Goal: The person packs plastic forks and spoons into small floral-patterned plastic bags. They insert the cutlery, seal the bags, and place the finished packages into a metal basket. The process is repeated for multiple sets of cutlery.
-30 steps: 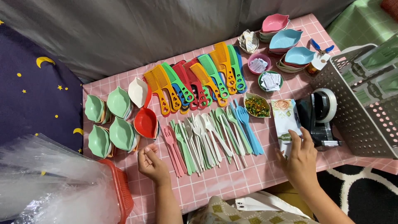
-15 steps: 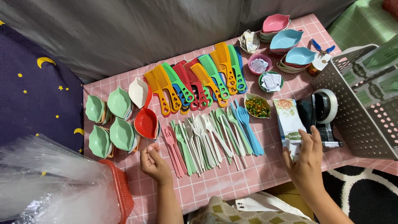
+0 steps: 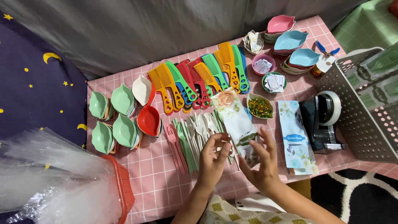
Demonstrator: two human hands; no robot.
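Left hand [image 3: 213,155] and right hand [image 3: 260,161] raised close together, fingers [image 3: 268,139] spread.

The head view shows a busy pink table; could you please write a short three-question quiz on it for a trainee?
1. True or false: both hands hold the floral pouch above the spoons.
2. What lies on the table just left of the tape dispenser?
A) a second pouch
B) a red dish
C) the combs
3. What colour is the single dish beside the green dishes?

Key
1. True: the left hand and the right hand grip the floral pouch's lower end.
2. A: the second pouch lies flat there, untouched.
3. Red: the red dish sits right of the green ones, below the combs.
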